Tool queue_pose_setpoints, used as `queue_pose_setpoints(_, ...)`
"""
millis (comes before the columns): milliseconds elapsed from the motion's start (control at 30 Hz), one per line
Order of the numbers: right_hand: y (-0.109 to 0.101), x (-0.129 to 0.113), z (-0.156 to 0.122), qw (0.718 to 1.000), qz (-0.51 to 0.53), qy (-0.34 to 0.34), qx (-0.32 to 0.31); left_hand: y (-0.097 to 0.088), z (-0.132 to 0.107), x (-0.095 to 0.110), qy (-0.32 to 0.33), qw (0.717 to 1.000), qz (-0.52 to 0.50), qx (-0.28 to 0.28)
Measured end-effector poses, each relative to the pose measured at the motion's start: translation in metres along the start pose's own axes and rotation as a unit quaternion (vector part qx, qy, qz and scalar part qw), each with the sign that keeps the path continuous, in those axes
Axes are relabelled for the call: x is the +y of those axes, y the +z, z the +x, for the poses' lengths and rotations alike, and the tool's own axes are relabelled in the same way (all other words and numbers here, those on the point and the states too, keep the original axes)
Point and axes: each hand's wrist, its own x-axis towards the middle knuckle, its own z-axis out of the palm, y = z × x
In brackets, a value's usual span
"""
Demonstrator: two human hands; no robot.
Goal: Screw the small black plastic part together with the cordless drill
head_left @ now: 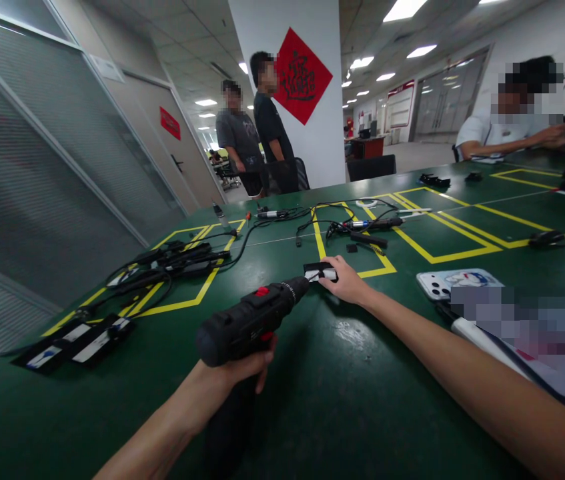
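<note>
While the left hand [249, 367] wraps round the grip of a black power drill [247, 320], the right hand [345, 281] pinches a small black-and-white piece [315, 267] on the green table [137, 417].
The drill's nose points at the piece, though whether the bit touches it cannot be told; the right thumb lies on the near side, the fingers over the far side. Just beyond run yellow tape lines [319, 237], with thin cables [362, 225] lying across them; a thicker tangle of black cables [185, 260] lies to the left, near two flat strips [105, 340]. A phone [435, 285] lies to the right. Farther off, two people [272, 123] stand by a pillar [329, 157], and another person [485, 130] sits at the table's far right.
</note>
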Motion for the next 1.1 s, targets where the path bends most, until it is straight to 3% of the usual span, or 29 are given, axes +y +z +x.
queue_pose_setpoints(233,0.000,0.001,0.000,1.000,0.004,-0.004,0.003,-0.002,0.001,-0.004,0.002,0.998,-0.056,0.014)
queue_pose_setpoints(467,-0.001,0.000,0.000,1.000,0.004,-0.010,0.007,-0.004,0.002,-0.007,-0.027,0.997,-0.067,0.011)
queue_pose_setpoints(700,-0.002,-0.001,0.000,1.000,0.005,-0.004,0.003,-0.002,0.001,-0.006,-0.016,0.997,-0.068,0.023)
queue_pose_setpoints(1100,-0.002,0.001,0.002,1.000,0.003,-0.003,-0.002,-0.009,0.003,-0.015,-0.016,0.998,-0.057,-0.022)
